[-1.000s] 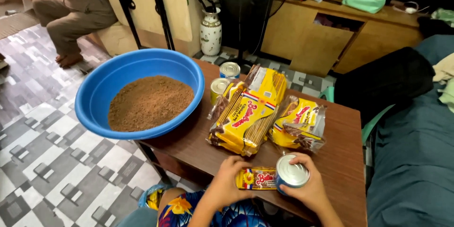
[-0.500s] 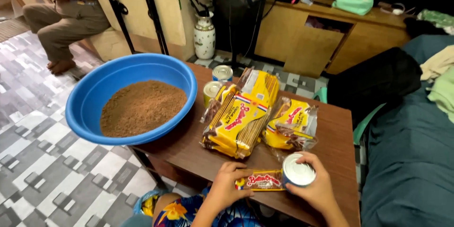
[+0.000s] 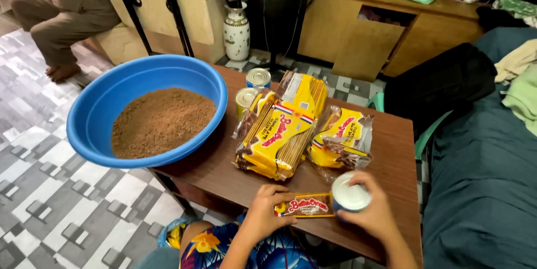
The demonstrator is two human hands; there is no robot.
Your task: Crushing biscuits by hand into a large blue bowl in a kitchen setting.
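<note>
My right hand (image 3: 373,213) grips a small tin can (image 3: 351,193) with a silver lid, held on its side near the front edge of the brown wooden table (image 3: 391,151). My left hand (image 3: 264,213) rests its fingers on the left end of a small red and yellow wrapper (image 3: 305,206) that lies next to the can. Just beyond my hands lie yellow packs of brown biscuits (image 3: 279,134), one of them (image 3: 341,143) torn open. A big blue basin (image 3: 148,109) of brown crumbs sits at the table's left end, overhanging the edge.
Two more tin cans (image 3: 251,87) stand behind the biscuit packs. A patterned vase (image 3: 236,29) and a fan stand are on the floor behind. A person sits at the far left (image 3: 61,6). A dark blue bed (image 3: 481,162) lies to the right, a wooden cabinet (image 3: 386,28) behind.
The view has shifted slightly. Both hands stay at the can and wrapper near the table's front edge.
</note>
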